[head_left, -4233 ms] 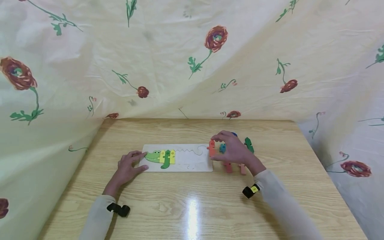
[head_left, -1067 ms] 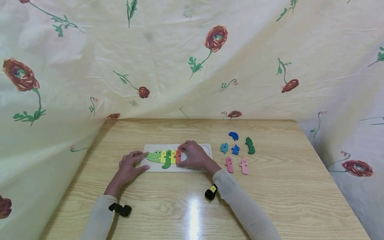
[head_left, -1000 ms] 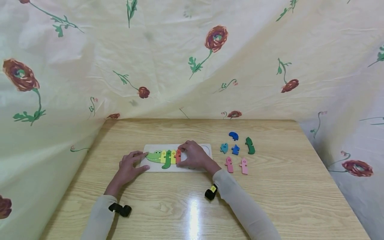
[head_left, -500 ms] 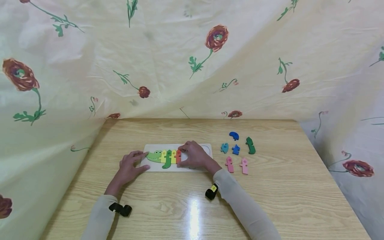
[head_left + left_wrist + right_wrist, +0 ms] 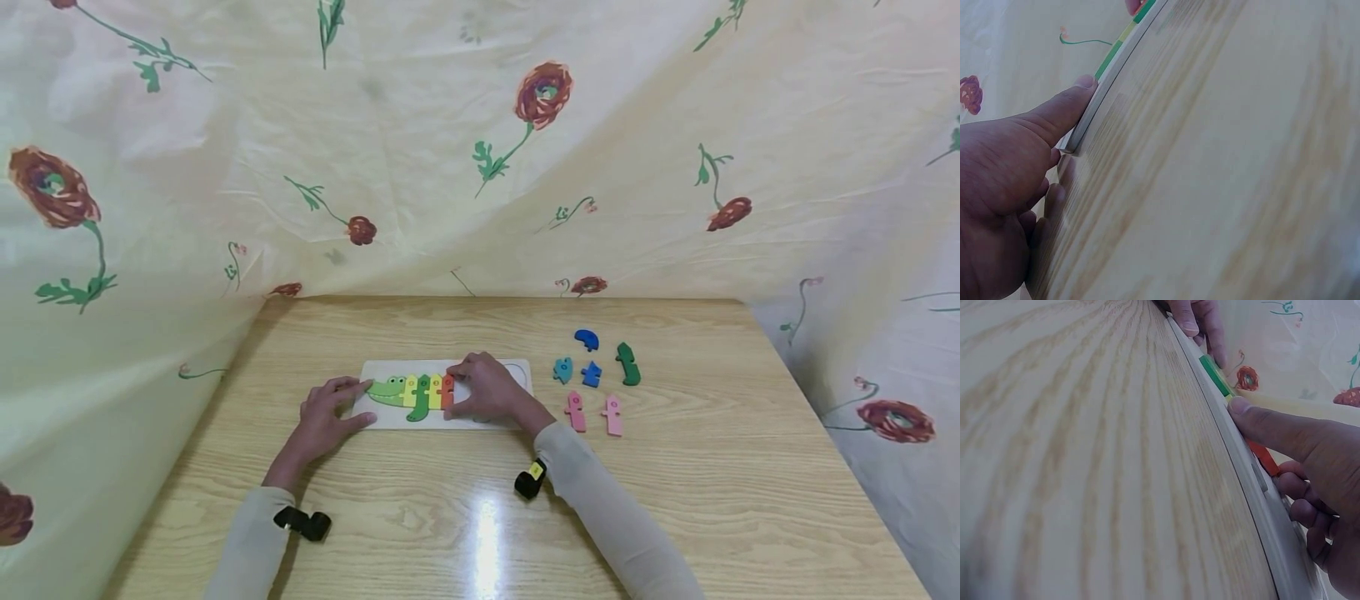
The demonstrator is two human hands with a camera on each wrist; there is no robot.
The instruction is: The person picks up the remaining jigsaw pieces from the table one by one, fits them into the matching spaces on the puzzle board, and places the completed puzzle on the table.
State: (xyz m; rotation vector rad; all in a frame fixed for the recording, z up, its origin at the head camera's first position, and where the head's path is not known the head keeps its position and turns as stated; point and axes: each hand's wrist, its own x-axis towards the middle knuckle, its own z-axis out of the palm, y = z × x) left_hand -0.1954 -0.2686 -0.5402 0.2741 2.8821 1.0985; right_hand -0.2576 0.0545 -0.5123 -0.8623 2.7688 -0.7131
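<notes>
A white puzzle board (image 5: 390, 422) lies on the table, bearing part of a crocodile. From the left sit its green head (image 5: 386, 392), a yellow piece (image 5: 409, 390), a green piece with a leg (image 5: 422, 398) and a second yellow piece (image 5: 434, 392). Beside that yellow one is an orange piece (image 5: 447, 390), pinched between thumb and fingers of my right hand (image 5: 489, 390). My left hand (image 5: 326, 418) holds the board's left end; in the left wrist view its thumb (image 5: 1063, 114) lies on the board's edge. My right hand covers part of the board's right half.
Right of the board lie loose pieces: dark blue (image 5: 587, 339), teal (image 5: 562, 370), blue (image 5: 591, 373), dark green (image 5: 628, 364), deep pink (image 5: 575, 411) and light pink (image 5: 612, 415). A flowered cloth (image 5: 420, 167) hangs behind the wooden table (image 5: 420, 517).
Since about four seconds ago, my right hand has carried the orange piece leftward from the board's right end to beside the second yellow piece. Over the last second both hands stay put.
</notes>
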